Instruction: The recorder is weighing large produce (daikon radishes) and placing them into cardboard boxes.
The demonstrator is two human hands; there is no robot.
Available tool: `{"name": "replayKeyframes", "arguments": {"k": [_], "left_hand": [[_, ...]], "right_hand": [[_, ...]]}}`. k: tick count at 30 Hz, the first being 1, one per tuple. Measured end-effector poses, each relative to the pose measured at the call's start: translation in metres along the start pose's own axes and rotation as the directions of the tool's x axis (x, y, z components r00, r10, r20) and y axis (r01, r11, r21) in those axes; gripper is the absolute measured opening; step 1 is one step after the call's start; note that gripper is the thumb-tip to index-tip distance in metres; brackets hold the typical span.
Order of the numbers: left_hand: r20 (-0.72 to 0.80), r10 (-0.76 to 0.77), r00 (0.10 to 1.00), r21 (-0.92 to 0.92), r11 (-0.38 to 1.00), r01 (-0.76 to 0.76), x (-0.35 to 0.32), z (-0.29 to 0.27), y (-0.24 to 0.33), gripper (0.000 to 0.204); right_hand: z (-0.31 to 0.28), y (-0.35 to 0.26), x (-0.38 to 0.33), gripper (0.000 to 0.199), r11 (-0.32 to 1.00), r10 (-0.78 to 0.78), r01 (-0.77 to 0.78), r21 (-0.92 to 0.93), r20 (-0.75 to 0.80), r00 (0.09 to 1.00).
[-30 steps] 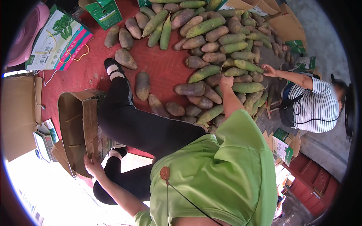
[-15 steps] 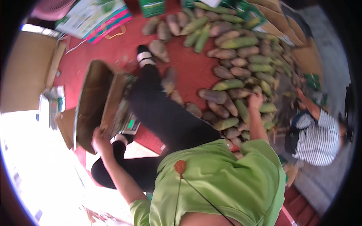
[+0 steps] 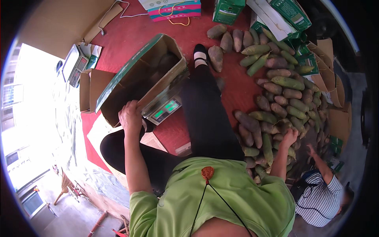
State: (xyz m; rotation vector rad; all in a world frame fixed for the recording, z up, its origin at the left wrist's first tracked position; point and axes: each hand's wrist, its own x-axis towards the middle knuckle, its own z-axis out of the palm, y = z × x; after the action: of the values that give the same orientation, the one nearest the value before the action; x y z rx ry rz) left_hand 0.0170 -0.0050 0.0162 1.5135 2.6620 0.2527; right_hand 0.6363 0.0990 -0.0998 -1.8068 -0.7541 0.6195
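Note:
My left hand grips the near rim of an open cardboard box with green print, which rests tilted on an electronic scale with green lit displays. My right hand reaches out to the right and lies on a pile of long green and brown root vegetables spread over the red floor. Whether its fingers hold one of them is hidden. My legs in black trousers stretch forward between the box and the pile.
Another person in a striped shirt crouches at the lower right, one hand at the pile. Green cartons and flattened cardboard line the far side. A second scale lies left of the box.
The view has swung so the box and scale are now centre-left. My left hand stays on the box rim, and my right hand stays at the vegetable pile.

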Motion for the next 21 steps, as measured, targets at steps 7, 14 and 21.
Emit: {"name": "replayKeyframes", "arguments": {"k": [7,14,21], "left_hand": [[-0.035,0.015,0.999,-0.018,1.0,-0.016,-0.002,0.001,-0.001,0.015],[-0.063,0.036,0.997,-0.003,0.999,-0.037,-0.004,0.003,-0.006,0.016],[-0.085,0.025,0.996,0.003,1.0,-0.025,-0.008,0.003,-0.008,0.015]], "right_hand": [[0.09,-0.125,-0.036,0.015,0.954,-0.109,-0.003,0.298,0.359,0.927],[0.189,-0.303,-0.146,0.018,0.817,-0.537,0.152,0.556,0.64,0.55],[0.279,-0.372,-0.251,0.012,0.703,-0.708,0.048,0.709,0.692,0.139]]}}
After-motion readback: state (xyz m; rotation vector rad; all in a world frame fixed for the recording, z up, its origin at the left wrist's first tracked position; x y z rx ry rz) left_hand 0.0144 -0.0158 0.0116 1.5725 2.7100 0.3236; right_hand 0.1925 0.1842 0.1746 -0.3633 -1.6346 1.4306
